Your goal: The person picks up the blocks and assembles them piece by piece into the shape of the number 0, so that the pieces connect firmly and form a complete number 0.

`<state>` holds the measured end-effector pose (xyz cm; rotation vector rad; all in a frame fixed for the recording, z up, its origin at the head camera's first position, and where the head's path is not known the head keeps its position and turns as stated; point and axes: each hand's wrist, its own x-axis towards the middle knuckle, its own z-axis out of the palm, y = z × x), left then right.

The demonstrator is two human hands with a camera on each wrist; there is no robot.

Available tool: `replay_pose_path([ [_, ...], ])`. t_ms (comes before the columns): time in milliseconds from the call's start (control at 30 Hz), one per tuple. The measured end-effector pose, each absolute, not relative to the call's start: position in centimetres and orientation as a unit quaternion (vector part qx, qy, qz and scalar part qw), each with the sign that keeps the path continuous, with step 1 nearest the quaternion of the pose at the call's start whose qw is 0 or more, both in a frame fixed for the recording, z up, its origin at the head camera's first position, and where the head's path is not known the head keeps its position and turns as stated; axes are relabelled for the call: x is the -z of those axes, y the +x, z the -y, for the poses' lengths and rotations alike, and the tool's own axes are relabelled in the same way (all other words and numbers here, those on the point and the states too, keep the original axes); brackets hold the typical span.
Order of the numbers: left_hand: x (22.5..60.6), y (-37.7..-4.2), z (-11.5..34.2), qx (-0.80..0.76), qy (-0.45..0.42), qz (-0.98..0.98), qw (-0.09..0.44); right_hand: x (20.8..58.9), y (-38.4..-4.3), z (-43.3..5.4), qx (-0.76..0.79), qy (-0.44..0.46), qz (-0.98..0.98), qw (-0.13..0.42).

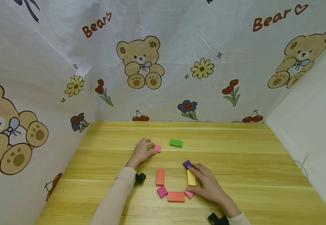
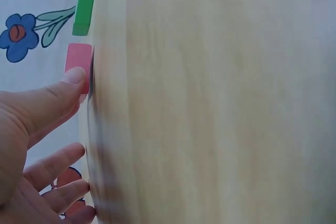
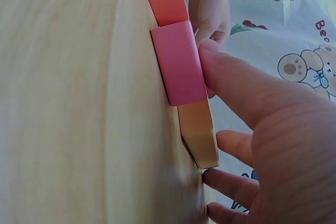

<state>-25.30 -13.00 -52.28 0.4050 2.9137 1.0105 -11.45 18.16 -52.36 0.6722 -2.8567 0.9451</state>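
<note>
My left hand [image 1: 142,153] pinches a small pink block [image 1: 157,148] between thumb and fingers at the tabletop. In the left wrist view the thumb lies across the face of the same pink block [image 2: 79,56]. My right hand [image 1: 209,185] rests beside a yellow block [image 1: 191,178]. Its index fingertip is at the purple block [image 1: 187,164] and its thumb touches the pink block [image 1: 189,194] at the lower right. The right wrist view shows this thumb against the pink block's edge [image 3: 180,66]. A green block [image 1: 176,143] lies right of the left hand.
Two orange blocks [image 1: 160,177] and a magenta block [image 1: 162,191] form a U with the yellow, pink and purple ones on the wooden table [image 1: 250,162]. Black wrist devices [image 1: 141,178] sit by both forearms. A bear-print cloth [image 1: 174,47] stands behind the table.
</note>
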Motion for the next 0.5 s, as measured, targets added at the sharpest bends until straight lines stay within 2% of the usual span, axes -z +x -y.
replay_pose_path([
  [500, 51.5, -23.3, 12.6, -0.34, 0.182, -0.922, 0.038, 52.5, -11.4, -18.2, -0.304, 0.218, 0.927, 0.031],
])
